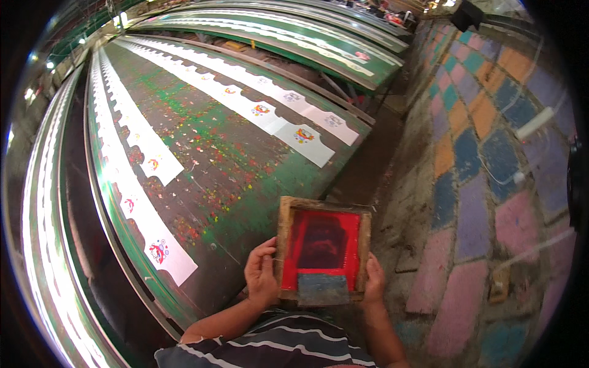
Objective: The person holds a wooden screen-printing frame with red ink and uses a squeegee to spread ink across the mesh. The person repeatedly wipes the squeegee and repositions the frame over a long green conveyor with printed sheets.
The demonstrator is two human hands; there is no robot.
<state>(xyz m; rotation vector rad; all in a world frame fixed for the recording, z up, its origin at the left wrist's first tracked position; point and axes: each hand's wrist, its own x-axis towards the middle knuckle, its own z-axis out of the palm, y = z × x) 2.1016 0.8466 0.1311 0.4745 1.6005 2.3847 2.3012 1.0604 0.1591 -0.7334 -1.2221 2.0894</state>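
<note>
In front of my body I hold a wooden-framed printing screen (323,242), gripped by its sides. My left hand (262,274) is closed on the left edge, thumb toward the front. My right hand (373,281) wraps the right edge, with part of its fingers hidden behind the frame. Red ink covers the inside of the screen around a darker rectangle in the middle. A flat grey-blue squeegee (323,289) rests across the screen's lower end, touching the frame.
A long green table (245,214), speckled with paint, runs away to the far left. White fabric pieces (304,141) with coloured prints lie along it in rows. More long tables (294,38) stand beyond. A wall of painted blocks (472,202) rises on the right.
</note>
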